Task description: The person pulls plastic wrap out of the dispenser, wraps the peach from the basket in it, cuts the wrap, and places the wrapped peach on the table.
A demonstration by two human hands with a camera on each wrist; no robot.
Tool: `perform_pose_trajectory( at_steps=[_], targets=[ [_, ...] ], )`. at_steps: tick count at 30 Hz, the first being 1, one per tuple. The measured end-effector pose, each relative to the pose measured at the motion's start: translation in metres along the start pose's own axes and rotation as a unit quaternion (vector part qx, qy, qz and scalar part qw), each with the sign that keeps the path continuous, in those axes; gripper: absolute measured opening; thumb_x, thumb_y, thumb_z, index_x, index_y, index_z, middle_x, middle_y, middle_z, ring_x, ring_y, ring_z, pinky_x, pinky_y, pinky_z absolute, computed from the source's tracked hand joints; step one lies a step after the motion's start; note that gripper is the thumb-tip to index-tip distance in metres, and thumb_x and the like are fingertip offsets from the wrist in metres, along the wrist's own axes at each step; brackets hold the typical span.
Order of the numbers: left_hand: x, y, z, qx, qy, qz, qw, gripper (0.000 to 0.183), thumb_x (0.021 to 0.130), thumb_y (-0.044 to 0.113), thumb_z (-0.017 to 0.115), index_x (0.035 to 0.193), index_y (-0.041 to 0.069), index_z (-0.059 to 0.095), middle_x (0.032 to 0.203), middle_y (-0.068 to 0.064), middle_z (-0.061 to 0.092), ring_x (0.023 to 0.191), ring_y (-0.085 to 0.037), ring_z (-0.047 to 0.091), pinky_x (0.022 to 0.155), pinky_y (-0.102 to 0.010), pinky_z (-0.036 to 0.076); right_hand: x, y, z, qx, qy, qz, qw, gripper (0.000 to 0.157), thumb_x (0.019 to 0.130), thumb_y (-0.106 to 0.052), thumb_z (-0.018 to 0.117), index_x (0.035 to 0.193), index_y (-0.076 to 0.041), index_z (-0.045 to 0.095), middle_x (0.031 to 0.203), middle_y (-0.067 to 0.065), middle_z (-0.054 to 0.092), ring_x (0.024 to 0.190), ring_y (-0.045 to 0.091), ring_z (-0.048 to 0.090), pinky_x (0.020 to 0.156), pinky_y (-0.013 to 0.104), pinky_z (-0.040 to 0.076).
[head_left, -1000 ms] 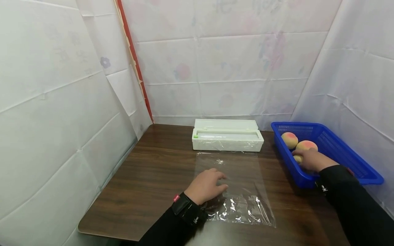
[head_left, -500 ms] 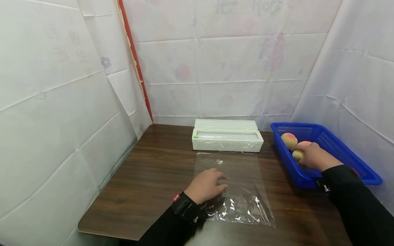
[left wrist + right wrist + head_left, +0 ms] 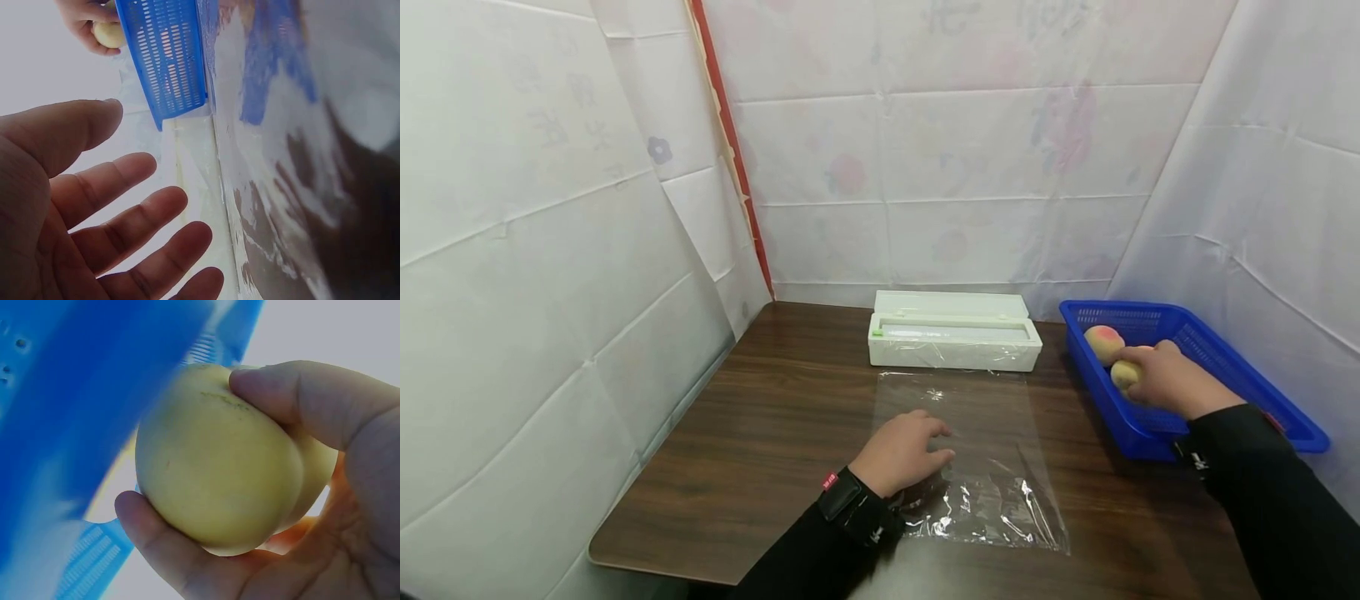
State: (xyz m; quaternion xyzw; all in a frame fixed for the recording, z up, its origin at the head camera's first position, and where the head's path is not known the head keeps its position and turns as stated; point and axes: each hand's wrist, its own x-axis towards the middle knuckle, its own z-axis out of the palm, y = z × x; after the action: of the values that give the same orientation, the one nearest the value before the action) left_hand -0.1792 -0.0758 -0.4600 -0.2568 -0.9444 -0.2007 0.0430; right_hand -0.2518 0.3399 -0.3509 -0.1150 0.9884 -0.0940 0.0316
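Note:
My right hand point(image 3: 1180, 383) grips a pale yellow peach point(image 3: 1124, 375) over the near-left part of the blue plastic basket point(image 3: 1247, 371). In the right wrist view, thumb and fingers wrap round this peach point(image 3: 215, 462). A second, pink-topped peach point(image 3: 1103, 343) lies in the basket's far left corner, and another is mostly hidden behind the right hand. My left hand point(image 3: 901, 454) hovers over the left side of a clear plastic film sheet point(image 3: 985, 425); its fingers are spread and relaxed in the left wrist view, holding nothing.
A white cling film dispenser box point(image 3: 955, 354) stands at the back with its lid up, the film running from its front onto the brown wooden table point(image 3: 760, 467). White sheeting point(image 3: 955, 167) encloses the table at the back and on both sides.
The right hand has raised the peach slightly within the basket, and its wrist has shifted a little right. The left hand stays where it was.

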Motion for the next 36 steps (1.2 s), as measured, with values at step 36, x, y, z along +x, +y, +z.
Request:
perform_pose_trajectory(
  at_steps=[36],
  targets=[
    [-0.002,0.003,-0.007,0.006,0.010,-0.001,0.9999,0.035,0.101,0.042,0.071,0.128,0.019,0.077,0.125,0.003,0.074,0.110,-0.015,0.072,0.095,-0.034,0.059,-0.010,-0.107,0.022,-0.021,0.105,-0.165,0.981,0.044,0.077,-0.004,0.082,0.119,-0.015,0.074,0.090,0.014,0.057,0.083,0.027,0.047,0.063,0.030,0.039]
  ],
)
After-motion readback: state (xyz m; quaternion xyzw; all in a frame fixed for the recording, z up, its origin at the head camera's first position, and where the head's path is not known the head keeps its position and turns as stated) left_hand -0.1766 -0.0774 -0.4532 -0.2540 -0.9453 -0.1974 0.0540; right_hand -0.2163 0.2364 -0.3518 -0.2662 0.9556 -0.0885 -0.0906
